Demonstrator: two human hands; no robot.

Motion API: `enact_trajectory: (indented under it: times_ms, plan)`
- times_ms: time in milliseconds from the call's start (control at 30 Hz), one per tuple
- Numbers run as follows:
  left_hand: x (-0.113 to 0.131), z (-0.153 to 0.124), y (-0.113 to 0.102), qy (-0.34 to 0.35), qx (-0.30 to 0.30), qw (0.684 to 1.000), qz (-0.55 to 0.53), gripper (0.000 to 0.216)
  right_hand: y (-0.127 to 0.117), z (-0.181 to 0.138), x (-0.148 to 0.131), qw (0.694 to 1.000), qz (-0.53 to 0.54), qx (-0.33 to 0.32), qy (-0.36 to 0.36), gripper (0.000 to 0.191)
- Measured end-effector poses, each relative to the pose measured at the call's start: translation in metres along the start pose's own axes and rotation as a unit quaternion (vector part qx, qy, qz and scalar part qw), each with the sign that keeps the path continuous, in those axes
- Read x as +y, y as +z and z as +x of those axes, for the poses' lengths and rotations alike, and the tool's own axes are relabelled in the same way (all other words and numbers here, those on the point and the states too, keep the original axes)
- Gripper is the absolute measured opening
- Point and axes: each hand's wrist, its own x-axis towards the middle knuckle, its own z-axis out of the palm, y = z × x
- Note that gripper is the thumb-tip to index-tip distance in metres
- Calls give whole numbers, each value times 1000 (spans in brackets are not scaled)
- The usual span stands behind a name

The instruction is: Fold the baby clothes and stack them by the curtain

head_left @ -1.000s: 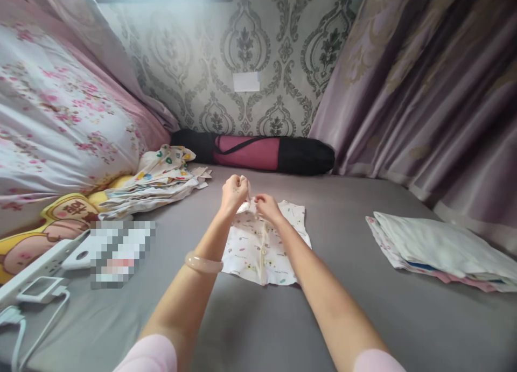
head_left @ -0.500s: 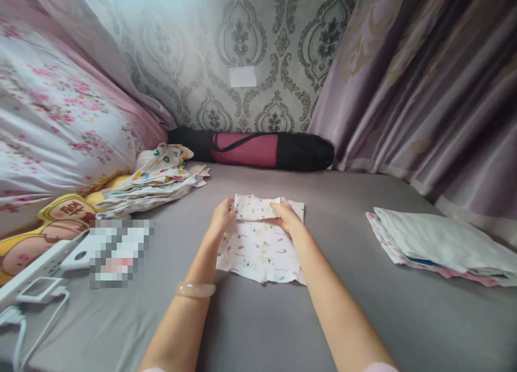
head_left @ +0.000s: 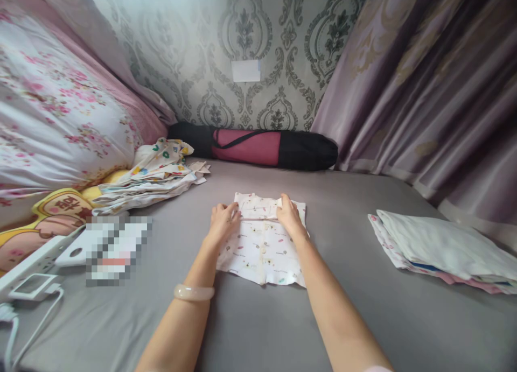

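A small white baby shirt [head_left: 246, 253] with tiny coloured prints and a row of buttons lies on the grey bed sheet. Its far end is folded over toward me as a flap. My left hand [head_left: 224, 221] has its curled fingers and thumb at the flap's left edge, closed on the cloth as far as I can see. On the right part of the flap, my right hand [head_left: 288, 216] pinches the fabric, and a bit of white cloth shows by its fingertips. The undersides of both hands are hidden.
A folded clothes stack [head_left: 448, 248] lies at right, and a loose clothes pile [head_left: 153, 181] at left. Near me on the left are a power strip [head_left: 38, 261] and a white charger [head_left: 34, 286] with cables. A black and red roll bag [head_left: 246, 146] lies along the wall.
My left hand has shifted slightly, its fingers curling more at the flap's edge. My right hand has turned, its fingertips now pointing more away from me. The flap stays folded over.
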Motion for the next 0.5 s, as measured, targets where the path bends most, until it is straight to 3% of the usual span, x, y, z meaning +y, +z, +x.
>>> enact_trajectory:
  times_ms: [333,500]
  plan:
    - [4,8,-21,-20,29,999,23,45,-14,-6,-9,995,-100,27,-6,50]
    - [19,21,-23,98,29,994,43,42,6,-8,-14,980,-139,30,-141,49]
